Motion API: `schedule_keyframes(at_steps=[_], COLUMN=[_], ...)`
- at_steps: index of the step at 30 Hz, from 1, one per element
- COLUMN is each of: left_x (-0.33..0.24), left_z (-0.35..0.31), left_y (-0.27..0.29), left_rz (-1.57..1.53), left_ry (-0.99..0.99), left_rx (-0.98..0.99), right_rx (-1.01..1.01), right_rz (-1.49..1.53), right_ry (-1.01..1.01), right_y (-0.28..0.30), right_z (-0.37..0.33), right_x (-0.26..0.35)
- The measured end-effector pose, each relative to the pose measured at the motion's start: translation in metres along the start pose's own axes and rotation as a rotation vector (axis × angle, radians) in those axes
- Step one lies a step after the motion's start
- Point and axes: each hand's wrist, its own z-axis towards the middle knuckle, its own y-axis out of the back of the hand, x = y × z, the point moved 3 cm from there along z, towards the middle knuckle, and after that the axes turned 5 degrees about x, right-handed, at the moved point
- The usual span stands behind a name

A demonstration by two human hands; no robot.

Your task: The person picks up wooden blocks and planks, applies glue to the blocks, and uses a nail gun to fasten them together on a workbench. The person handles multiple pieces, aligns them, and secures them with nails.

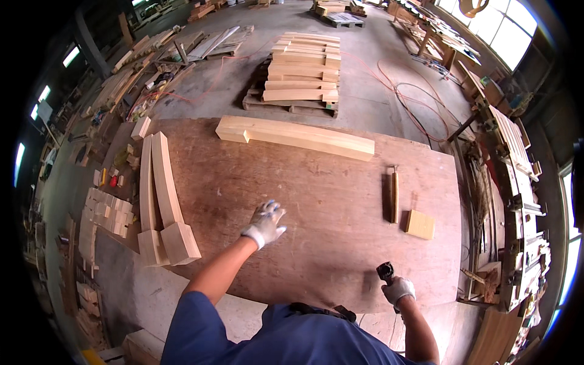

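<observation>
My left hand (264,225), in a white work glove, is over the middle of a brown wooden tabletop (316,243) with its fingers spread and nothing in them. My right hand (399,290), also gloved, grips a black handheld tool (385,271) at the table's near right edge. The tool's head points up and left; its exact kind does not show. Beyond it sit a pale yellow block (420,225) and a slim long-handled tool (394,194). A long timber beam (298,137) lies along the far edge. Two stepped timber pieces (165,188) lie side by side at the left.
Past the table, a pallet (292,108) carries stacked timbers (302,70). Small wood blocks (108,210) are grouped beyond the left edge. Hoses (420,109) trail over the floor at the far right. A rack with wood (517,176) stands along the right side.
</observation>
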Motion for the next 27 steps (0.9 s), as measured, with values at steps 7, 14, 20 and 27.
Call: schedule_keyframes(at_steps=[7, 14, 20, 27], left_x=[0.005, 0.045, 0.065, 0.076], left_z=[0.146, 0.273, 0.334, 0.351], left_y=[0.035, 0.046, 0.064, 0.086], left_rz=[0.021, 0.22, 0.241, 0.335], left_ry=[0.096, 0.293, 0.356, 0.292], left_rx=[-0.085, -0.053, 0.077, 0.171], right_rx=[0.043, 0.097, 0.103, 0.07], right_rz=[0.073, 0.143, 0.118, 0.497], right_ry=[-0.05, -0.086, -0.121, 0.097], right_y=[0.008, 0.004, -0.005, -0.094], right_z=[-0.001, 0.012, 0.017, 0.055], right_x=[0.001, -0.014, -0.025, -0.068])
